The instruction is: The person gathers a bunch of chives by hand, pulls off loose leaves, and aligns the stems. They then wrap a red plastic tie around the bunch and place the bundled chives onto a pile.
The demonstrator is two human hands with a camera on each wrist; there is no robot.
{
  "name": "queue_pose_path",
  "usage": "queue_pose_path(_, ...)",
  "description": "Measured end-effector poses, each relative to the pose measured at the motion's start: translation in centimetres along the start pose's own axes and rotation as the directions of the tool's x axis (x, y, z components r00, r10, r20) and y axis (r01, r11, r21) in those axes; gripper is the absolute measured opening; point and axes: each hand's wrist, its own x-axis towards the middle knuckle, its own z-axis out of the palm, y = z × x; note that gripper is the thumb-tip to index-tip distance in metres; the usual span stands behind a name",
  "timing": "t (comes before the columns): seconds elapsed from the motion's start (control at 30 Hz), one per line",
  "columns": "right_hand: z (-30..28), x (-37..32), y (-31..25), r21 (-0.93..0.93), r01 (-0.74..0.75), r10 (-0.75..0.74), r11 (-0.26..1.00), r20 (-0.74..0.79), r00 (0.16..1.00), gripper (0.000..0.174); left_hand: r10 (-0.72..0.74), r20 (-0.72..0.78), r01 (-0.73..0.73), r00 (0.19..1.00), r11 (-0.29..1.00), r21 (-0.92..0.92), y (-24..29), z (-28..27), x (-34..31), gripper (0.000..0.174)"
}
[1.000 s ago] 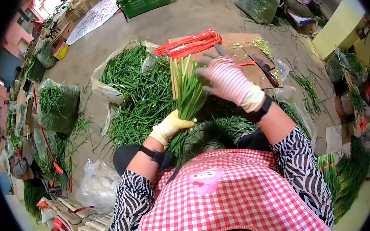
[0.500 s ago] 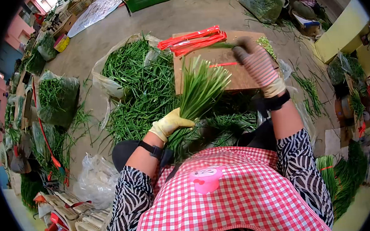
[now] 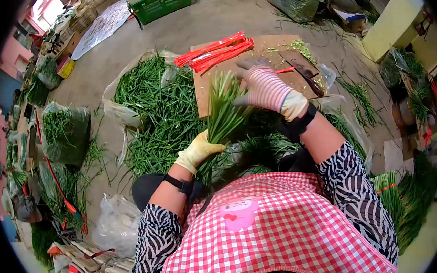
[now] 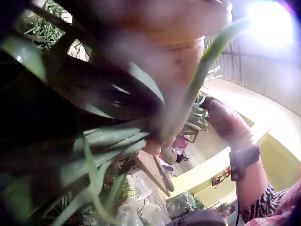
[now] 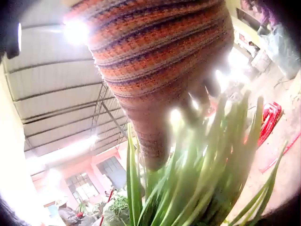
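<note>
My left hand (image 3: 199, 151), in a pale yellow glove, grips a bunch of garlic chives (image 3: 224, 110) around its lower part. The pale ends point up and away from me, and the darker leaves trail below the fist. My right hand (image 3: 271, 88), in a striped glove with grey fingertips, is at the upper right side of the bunch. Its fingers and thumb are spread apart around the pale ends, as the right wrist view also shows with the stalks (image 5: 202, 174) right at the fingertips. Leaves cover much of the left wrist view.
Beyond the bunch lies a wooden board (image 3: 203, 89) bearing red tie strips (image 3: 217, 52), a knife (image 3: 318, 85) and pale trimmings (image 3: 301, 48). Loose chives (image 3: 149, 103) heap on plastic to the left. A green crate (image 3: 162, 7) and filled bags (image 3: 67, 133) stand farther off.
My right hand goes from the bunch out to the right over the board with a green blade beside its fingers, then comes back to the bunch's upper end. My left hand keeps its grip.
</note>
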Motion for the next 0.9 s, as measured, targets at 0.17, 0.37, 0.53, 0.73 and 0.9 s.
queue_pose_path(0.17, 3.7, 0.9, 1.4, 0.166, -0.068, 0.062, 0.984, 0.041, 0.997, 0.067, -0.009, 0.012, 0.009, 1.0, 1.0, 0.001, -0.2, 0.1, -0.2, 0.046)
queue_pose_path(0.37, 4.7, 0.0, 1.9, 0.144, -0.1, 0.106, 0.984, -0.038, 0.994, 0.04, -0.05, 0.059, 0.052, 0.997, 0.998, -0.03, -0.5, -0.3, -0.1, 0.043)
queue_pose_path(0.53, 3.1, 0.1, 2.0, 0.576, -0.201, 0.104, 0.792, 0.196, 0.975, 0.039, -0.076, 0.048, 0.075, 0.996, 0.997, 0.032, 1.0, 0.6, -1.0, 0.041)
queue_pose_path(0.73, 5.3, 0.0, 3.2, 0.598, -0.178, 0.149, 0.781, 0.098, 0.984, 0.031, -0.114, 0.07, 0.11, 0.991, 0.992, 0.059, 0.0, -0.6, -0.5, 0.034)
queue_pose_path(0.9, 1.9, -0.8, 7.3, 0.756, -0.171, 0.433, 0.631, -0.16, 0.887, 0.033, -0.106, 0.054, 0.102, 0.993, 0.992, 0.073, 0.7, -0.2, -0.9, 0.036)
